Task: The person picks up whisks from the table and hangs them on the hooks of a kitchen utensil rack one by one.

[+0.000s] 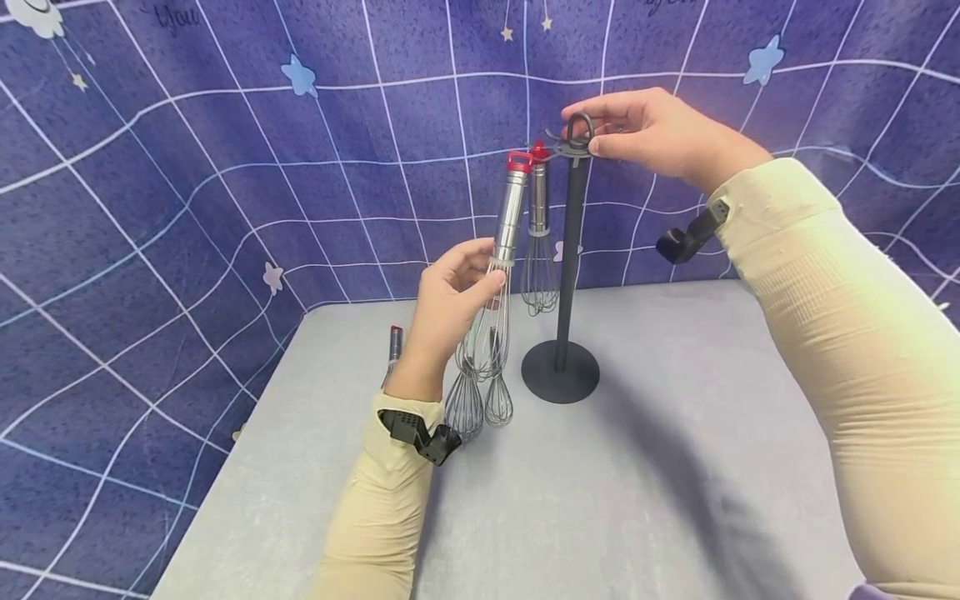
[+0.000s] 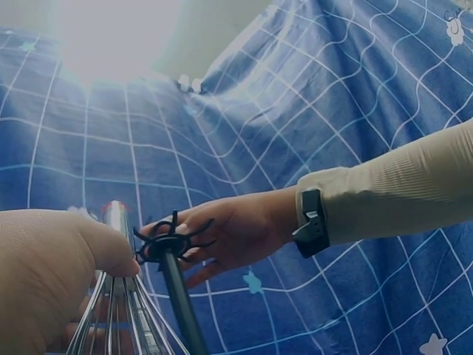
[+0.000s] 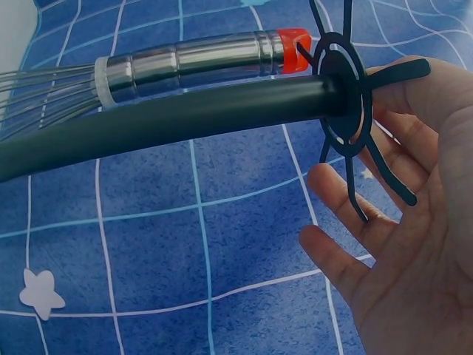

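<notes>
My left hand (image 1: pixel 450 304) grips a large wire whisk (image 1: pixel 512 217), thumb and fingers where the wires meet the steel handle. The whisk tilts, its red hanging loop (image 1: pixel 519 162) up beside the hooks of a black stand (image 1: pixel 572 250). In the left wrist view, its wires (image 2: pixel 111 318) spread below the thumb. My right hand (image 1: pixel 645 133) holds the stand's top, thumb at the hook plate (image 3: pixel 358 111) and fingers behind the ring (image 1: pixel 581 125). A smaller whisk (image 1: pixel 539 200) with a red end hangs from a hook on the stand's left side.
Beyond the held whisk, wire heads of other whisks (image 1: pixel 465 408) show on the grey table (image 1: pixel 600 500). A red-tipped handle (image 1: pixel 395 337) lies partly hidden behind my left wrist. The stand's round base (image 1: pixel 561 387) rests near the blue gridded curtain (image 1: pixel 337 192).
</notes>
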### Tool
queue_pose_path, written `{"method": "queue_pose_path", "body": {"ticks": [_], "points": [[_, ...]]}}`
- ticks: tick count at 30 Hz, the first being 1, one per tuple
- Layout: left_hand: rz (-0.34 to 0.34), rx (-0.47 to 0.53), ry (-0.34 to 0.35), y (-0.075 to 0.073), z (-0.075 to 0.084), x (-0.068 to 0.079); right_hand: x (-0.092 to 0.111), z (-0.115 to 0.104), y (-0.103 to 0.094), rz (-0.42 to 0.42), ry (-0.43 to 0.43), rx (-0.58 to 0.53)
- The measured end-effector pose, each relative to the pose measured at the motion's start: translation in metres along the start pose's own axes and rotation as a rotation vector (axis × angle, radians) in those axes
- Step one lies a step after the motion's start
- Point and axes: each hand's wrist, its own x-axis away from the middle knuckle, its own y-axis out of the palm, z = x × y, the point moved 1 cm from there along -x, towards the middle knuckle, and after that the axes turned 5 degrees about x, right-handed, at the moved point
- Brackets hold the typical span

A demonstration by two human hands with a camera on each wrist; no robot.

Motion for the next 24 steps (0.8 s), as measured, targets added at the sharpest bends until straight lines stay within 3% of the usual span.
{"method": "queue_pose_path", "body": {"ticks": [24], "points": [[-0.042,-0.04,-0.068,0.019,-0.022,-0.014,0.002,0.0,0.0,0.01,0.005,0.039]]}}
